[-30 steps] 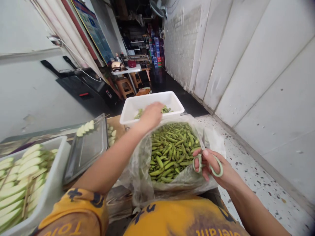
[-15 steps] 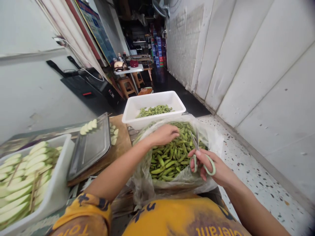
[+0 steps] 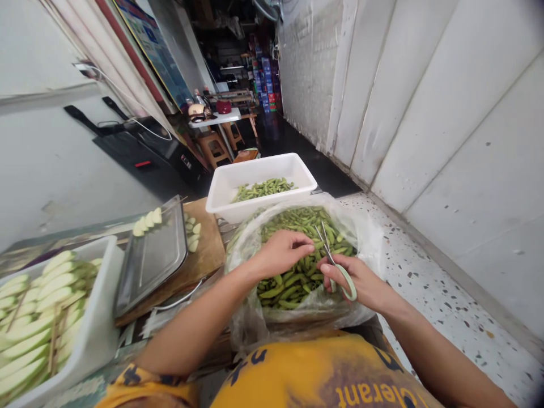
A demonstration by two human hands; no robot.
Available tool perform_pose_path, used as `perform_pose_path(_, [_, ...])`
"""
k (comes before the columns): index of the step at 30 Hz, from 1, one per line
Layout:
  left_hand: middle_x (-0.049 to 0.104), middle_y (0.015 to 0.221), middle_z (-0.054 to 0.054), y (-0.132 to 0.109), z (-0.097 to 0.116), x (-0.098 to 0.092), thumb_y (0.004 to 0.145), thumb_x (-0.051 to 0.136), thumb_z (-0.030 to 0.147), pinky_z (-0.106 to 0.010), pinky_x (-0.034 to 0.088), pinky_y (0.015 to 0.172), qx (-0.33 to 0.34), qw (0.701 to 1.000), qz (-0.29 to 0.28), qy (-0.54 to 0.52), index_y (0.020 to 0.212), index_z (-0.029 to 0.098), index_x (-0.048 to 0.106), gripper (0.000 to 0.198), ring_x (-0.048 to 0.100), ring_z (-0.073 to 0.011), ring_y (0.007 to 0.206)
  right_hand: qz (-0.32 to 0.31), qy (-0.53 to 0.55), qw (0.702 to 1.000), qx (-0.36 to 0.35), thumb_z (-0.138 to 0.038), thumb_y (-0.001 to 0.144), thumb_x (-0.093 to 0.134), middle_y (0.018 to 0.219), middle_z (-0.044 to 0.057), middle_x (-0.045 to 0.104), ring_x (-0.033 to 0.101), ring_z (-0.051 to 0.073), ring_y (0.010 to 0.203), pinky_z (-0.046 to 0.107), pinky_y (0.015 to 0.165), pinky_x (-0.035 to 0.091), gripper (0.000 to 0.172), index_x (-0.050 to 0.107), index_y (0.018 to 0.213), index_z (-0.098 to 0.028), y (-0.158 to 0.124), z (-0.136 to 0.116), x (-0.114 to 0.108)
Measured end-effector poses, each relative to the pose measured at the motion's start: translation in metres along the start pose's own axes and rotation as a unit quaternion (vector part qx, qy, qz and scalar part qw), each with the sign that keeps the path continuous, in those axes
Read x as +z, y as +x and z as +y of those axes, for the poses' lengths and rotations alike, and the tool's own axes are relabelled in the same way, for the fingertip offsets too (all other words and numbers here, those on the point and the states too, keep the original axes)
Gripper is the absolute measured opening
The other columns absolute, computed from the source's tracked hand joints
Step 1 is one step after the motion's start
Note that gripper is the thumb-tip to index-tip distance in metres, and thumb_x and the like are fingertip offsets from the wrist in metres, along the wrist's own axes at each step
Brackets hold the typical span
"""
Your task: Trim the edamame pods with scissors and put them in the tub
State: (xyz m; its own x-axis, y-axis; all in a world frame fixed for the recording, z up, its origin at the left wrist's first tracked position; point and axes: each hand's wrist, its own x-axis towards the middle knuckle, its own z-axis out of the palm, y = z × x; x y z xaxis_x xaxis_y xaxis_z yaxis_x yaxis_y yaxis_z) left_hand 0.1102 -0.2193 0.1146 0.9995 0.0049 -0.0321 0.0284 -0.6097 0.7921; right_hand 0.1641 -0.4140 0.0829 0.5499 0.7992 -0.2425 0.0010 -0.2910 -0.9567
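Observation:
My left hand [image 3: 281,251] rests curled on the heap of green pods [image 3: 304,226] inside a clear plastic bag [image 3: 242,317], its fingertips pinched among the pods. My right hand [image 3: 359,281] grips pale green scissors [image 3: 335,265]; the blades are slightly apart and point up toward my left fingertips. Beyond the bag stands a white tub [image 3: 229,184] with a thin layer of pods in it.
A metal tray [image 3: 151,260] with pale slices lies on a wooden board [image 3: 208,249] to the left. A white tub [image 3: 102,317] of sliced pale green vegetable sits at far left. A speckled floor [image 3: 437,294] and white wall lie to the right; stools and a table stand down the passage.
My left hand has come back from the far white tub to the pods in the bag. My right hand with the scissors has shifted left toward it.

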Motion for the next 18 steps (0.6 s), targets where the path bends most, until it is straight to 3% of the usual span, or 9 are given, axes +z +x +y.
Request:
perform_pose_path(4, [0.074, 0.085, -0.002, -0.004, 0.0022, 0.0009, 0.081, 0.056, 0.03, -0.025, 0.044, 0.074, -0.011, 1.0, 0.015, -0.014, 0.084, 0.018, 0.073, 0.021, 0.063, -0.0176, 0.08, -0.013, -0.012, 1.0, -0.021, -0.058, 0.082, 0.058, 0.071, 0.001, 0.059, 0.052, 0.013, 0.06, 0.019, 0.044, 0.038, 0.041, 0.06, 0.089, -0.018, -0.0007, 0.0014, -0.002])
perform_pose_path(10, [0.073, 0.081, -0.001, -0.0078, 0.0088, -0.0027, 0.081, 0.055, 0.029, -0.024, 0.043, 0.07, -0.006, 1.0, 0.009, -0.007, 0.082, 0.017, 0.073, 0.022, 0.062, -0.0164, 0.076, -0.013, -0.03, 0.999, -0.03, -0.057, 0.082, 0.058, 0.063, 0.0, 0.059, 0.05, 0.012, 0.055, 0.023, 0.051, 0.038, 0.04, 0.06, 0.082, -0.017, -0.0022, -0.0038, 0.0002])
perform_pose_path(13, [0.071, 0.077, -0.001, -0.0074, 0.0082, -0.0061, 0.081, 0.055, 0.03, -0.024, 0.042, 0.068, -0.012, 1.0, -0.006, -0.007, 0.079, 0.017, 0.073, 0.022, 0.06, -0.0161, 0.074, 0.0, -0.041, 0.999, -0.029, -0.057, 0.081, 0.059, 0.056, 0.0, 0.057, 0.051, 0.013, 0.054, 0.023, 0.051, 0.038, 0.042, 0.056, 0.067, -0.017, -0.0029, -0.0067, 0.003])
perform_pose_path(18, [0.063, 0.067, 0.0, -0.0058, 0.0016, -0.0087, 0.078, 0.06, 0.032, -0.024, 0.037, 0.06, -0.032, 0.999, -0.037, -0.014, 0.077, 0.016, 0.07, 0.018, 0.054, -0.0139, 0.065, 0.015, -0.032, 0.999, -0.01, -0.056, 0.079, 0.062, 0.049, -0.002, 0.055, 0.049, 0.011, 0.045, 0.022, 0.045, 0.035, 0.043, 0.052, 0.061, -0.018, -0.001, -0.0026, 0.005])
